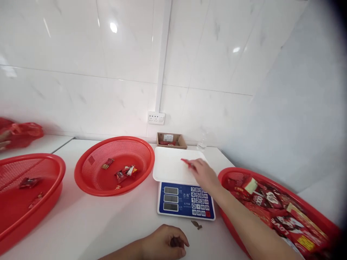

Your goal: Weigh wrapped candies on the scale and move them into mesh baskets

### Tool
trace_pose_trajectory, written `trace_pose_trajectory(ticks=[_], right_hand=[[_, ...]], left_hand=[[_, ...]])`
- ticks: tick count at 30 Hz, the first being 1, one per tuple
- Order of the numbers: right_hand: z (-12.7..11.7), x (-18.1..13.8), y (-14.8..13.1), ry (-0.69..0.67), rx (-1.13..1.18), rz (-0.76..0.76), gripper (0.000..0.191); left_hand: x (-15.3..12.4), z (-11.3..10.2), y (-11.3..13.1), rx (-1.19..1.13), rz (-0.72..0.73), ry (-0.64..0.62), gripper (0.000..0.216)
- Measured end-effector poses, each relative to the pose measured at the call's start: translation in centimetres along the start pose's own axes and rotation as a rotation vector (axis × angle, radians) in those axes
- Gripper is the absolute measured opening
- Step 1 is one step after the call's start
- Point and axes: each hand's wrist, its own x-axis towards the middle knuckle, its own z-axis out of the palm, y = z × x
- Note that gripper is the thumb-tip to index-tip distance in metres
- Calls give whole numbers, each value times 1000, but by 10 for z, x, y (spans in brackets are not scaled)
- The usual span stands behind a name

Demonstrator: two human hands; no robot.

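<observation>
My right hand [203, 174] is above the white weighing pan [169, 162] of a digital scale, its fingers closed on a small, thin red-wrapped candy [187, 163]. The scale's blue front panel [185, 200] carries three displays and a keypad. My left hand [166, 242] rests low over the white table in front of the scale. Its fingers are loosely curled, thumb and fingertips apart, with nothing visible in them. A small brownish scrap [196, 225] lies on the table near the scale's front edge.
Red basket [81, 180] left of the scale holds several wrapped candies; another basket [58, 169] stands farther left. A full basket of red packets [226, 173] is at right. Behind are a cardboard box [179, 141] and clear bottle [202, 142]. Another person's hand [4, 140] touches a red bag [27, 130].
</observation>
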Motion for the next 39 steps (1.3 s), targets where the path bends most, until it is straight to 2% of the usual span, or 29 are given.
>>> trace_pose_trajectory(ticks=[2,4,6,11,13,15,17,20,22,24,27,30,32,36,39], right_hand=[[14,2,-13,-187,95,-39,23],[20,3,-20,-205,134,-54,28],[22,5,-23,-189,90,-47,39],[30,8,-25,-536,-105,-4,66],[32,8,-26,-589,-117,19,68],[30,6,-23,-574,-77,34,69],[22,4,-13,-474,-25,54,69],[-4,-4,19,-247,-39,120,61],[-29,-16,48,-182,-136,214,51],[-54,-33,76,-220,-236,334,44],[-77,-63,104,-375,-268,441,35],[-73,-88,113,-544,-248,455,24],[-61,-97,113,-592,-269,462,30],[-35,-100,111,-574,-374,535,56],[-30,-100,112,-538,-407,559,56]], left_hand=[[1,-2,-3,-10,15,-35,39],[2,-3,-6,2,47,-76,48],[3,-4,-9,30,71,-93,54],[5,-5,-13,35,80,-105,54],[4,-5,-12,43,76,-100,48],[2,-4,-10,42,53,-86,40],[-1,-2,-6,44,21,-67,34],[-4,0,2,79,13,-23,29],[-6,1,7,99,26,-5,28],[-6,1,12,110,24,-5,27],[-6,0,15,130,13,-18,26],[-4,0,13,146,-3,-17,25],[-4,0,11,153,-10,-13,24],[-3,0,12,160,-19,-11,24],[-3,0,14,172,-21,-8,24]])
